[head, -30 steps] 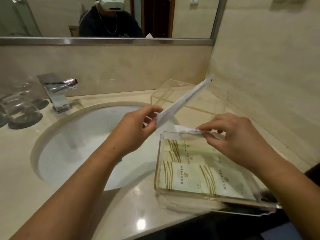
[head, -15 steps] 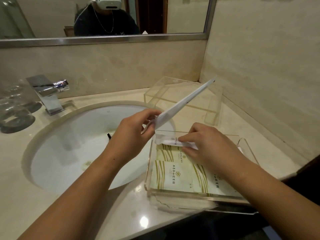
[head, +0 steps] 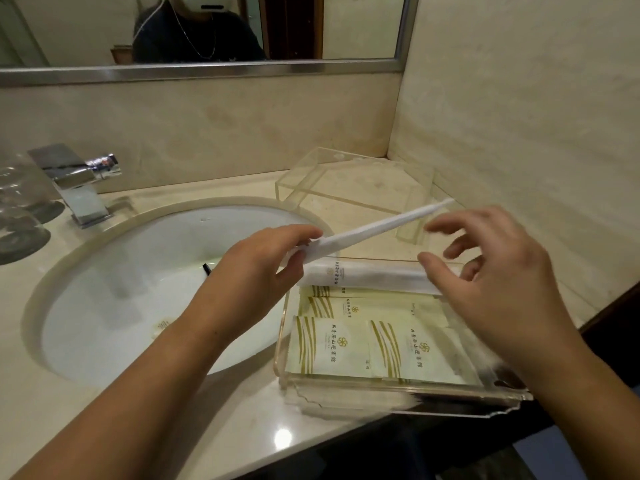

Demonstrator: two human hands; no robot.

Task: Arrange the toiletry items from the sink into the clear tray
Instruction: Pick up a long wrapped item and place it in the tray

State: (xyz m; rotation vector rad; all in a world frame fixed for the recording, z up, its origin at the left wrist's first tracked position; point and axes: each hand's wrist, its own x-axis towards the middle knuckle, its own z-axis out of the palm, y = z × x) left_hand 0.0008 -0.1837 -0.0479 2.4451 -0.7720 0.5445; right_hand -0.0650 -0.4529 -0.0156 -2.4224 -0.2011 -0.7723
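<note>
Beige marble tabletop (head: 242, 427) runs beneath a wall mirror (head: 346, 26), with a white oval sink (head: 138, 289) set into it and a chrome faucet (head: 76, 181) behind the basin. Clear acrylic tray (head: 281, 341) sits at the tabletop's front edge, just right of the sink. Cream sachets with gold stripes (head: 332, 344) lie flat and overlapping on its floor. One long white wrapped packet (head: 367, 275) lies across the tray's far side, over the sachets.

Left hand (head: 256, 268) pinches the near end of a second long white paper packet (head: 374, 226) between thumb and fingers; that packet slants up and to the right, above the tray's far rim. Right hand (head: 495, 282) hovers over the tray's right side, fingers spread and loosely bent, holding nothing. Whether its thumb touches the lying packet cannot be determined.

A small black item (head: 206, 268) lies in the sink. An empty clear acrylic box (head: 346, 181) stands in the rear corner. Upturned glass tumblers (head: 17, 209) stand at far left.
</note>
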